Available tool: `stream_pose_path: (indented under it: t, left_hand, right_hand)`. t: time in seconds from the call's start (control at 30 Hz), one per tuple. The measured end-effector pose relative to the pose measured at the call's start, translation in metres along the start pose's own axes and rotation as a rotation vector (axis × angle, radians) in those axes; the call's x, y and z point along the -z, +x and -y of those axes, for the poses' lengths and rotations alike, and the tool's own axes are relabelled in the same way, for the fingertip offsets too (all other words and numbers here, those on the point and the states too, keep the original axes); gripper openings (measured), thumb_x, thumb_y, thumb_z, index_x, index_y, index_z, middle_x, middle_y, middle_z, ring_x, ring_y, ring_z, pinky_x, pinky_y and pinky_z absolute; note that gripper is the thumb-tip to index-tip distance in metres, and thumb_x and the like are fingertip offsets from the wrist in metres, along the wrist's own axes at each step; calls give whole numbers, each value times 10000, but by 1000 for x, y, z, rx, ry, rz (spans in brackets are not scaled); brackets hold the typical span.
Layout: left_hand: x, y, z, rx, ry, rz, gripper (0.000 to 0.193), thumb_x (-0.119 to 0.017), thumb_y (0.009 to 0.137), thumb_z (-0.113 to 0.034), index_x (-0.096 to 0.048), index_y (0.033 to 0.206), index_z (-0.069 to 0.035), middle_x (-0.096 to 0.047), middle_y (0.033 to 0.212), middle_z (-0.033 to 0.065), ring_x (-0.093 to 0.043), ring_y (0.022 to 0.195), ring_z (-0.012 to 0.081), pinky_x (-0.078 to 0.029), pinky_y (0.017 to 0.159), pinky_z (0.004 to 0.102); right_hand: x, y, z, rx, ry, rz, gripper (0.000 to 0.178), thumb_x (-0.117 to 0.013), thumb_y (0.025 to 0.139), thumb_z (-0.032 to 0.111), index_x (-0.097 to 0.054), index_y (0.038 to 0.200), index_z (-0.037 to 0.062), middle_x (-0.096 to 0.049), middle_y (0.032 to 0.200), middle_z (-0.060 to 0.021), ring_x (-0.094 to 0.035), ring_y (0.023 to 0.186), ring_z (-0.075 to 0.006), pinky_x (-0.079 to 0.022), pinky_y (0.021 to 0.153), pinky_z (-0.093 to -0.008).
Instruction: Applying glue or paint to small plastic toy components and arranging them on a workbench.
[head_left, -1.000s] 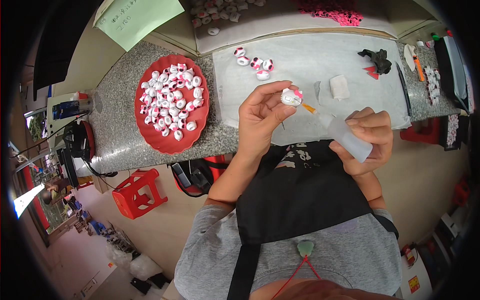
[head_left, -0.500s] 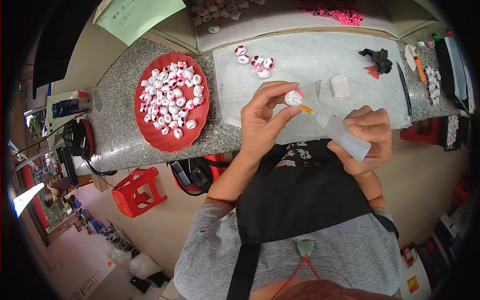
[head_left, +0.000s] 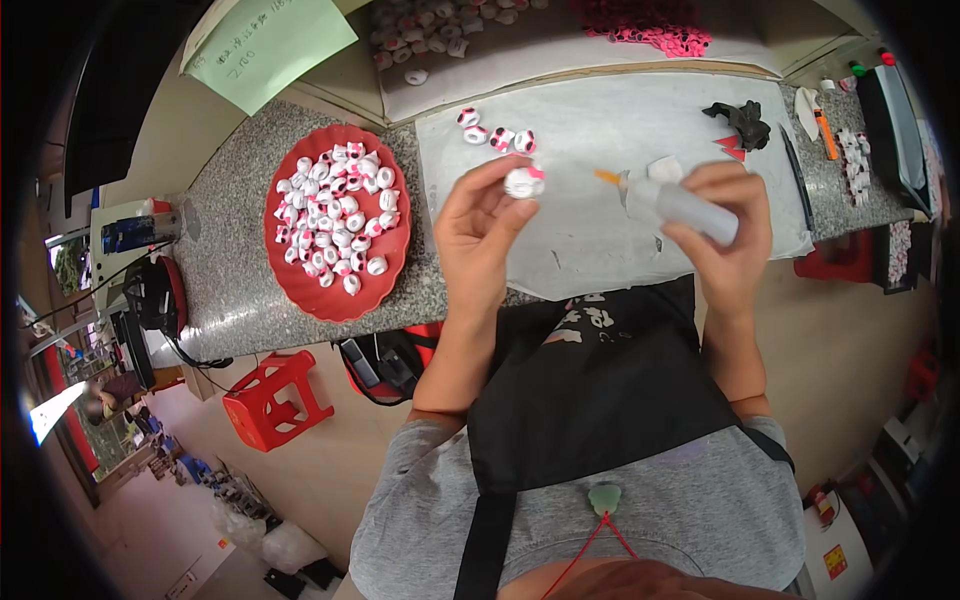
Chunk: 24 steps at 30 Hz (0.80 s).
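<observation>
Between thumb and fingertips, my left hand [head_left: 472, 225] pinches a small white cat-head piece [head_left: 523, 183] with a pink patch and dark marks. My right hand [head_left: 735, 225] is wrapped round a translucent squeeze bottle [head_left: 698, 212], tilted so its orange nozzle [head_left: 607, 177] points left toward the piece, with a gap between them. Both hands are above a white paper sheet [head_left: 580, 250]. Several similar white, pink and black pieces [head_left: 501, 139] lie on the sheet beyond my left hand. A folded white pad [head_left: 664, 170] lies partly behind the bottle.
A red scalloped plate [head_left: 335, 308] full of similar pieces stands on the granite counter [head_left: 220, 270] at left. More white pieces [head_left: 440, 25] and pink parts [head_left: 650, 40] lie on the shelf behind. Crumpled black material [head_left: 745, 122] and an orange-handled tool [head_left: 826, 135] lie at right.
My hands have moved apart: the left one went left with the cat-head piece. The nozzle, which was at the piece, is now away from it. The view has shifted slightly.
</observation>
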<state>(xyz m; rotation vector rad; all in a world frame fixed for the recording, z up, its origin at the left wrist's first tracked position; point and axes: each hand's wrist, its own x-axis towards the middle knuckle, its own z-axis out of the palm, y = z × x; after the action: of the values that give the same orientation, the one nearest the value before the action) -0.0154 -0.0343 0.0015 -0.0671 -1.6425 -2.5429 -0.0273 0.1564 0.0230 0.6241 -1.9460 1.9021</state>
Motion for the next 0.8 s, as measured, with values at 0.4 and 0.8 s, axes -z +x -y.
stream_pose_path:
  t: [0.4, 0.8]
  left_hand:
    - [12, 4, 5, 6, -86, -136, 356, -543, 676, 86, -439, 1014, 40, -503, 973, 109, -502, 881, 140, -396, 759, 226]
    - [5, 8, 5, 57, -92, -134, 347, -537, 688, 80, -440, 1018, 36, -503, 978, 107, -521, 846, 138, -420, 732, 219]
  right_hand:
    - [8, 110, -150, -110, -1159, 105, 197, -585, 681, 147, -492, 755, -10, -534, 724, -143, -538, 672, -267, -428, 550, -344]
    - [0, 66, -77, -506, -184, 91, 109, -565, 705, 92, -516, 753, 8, -524, 645, -25, -446, 532, -58, -371, 493, -202]
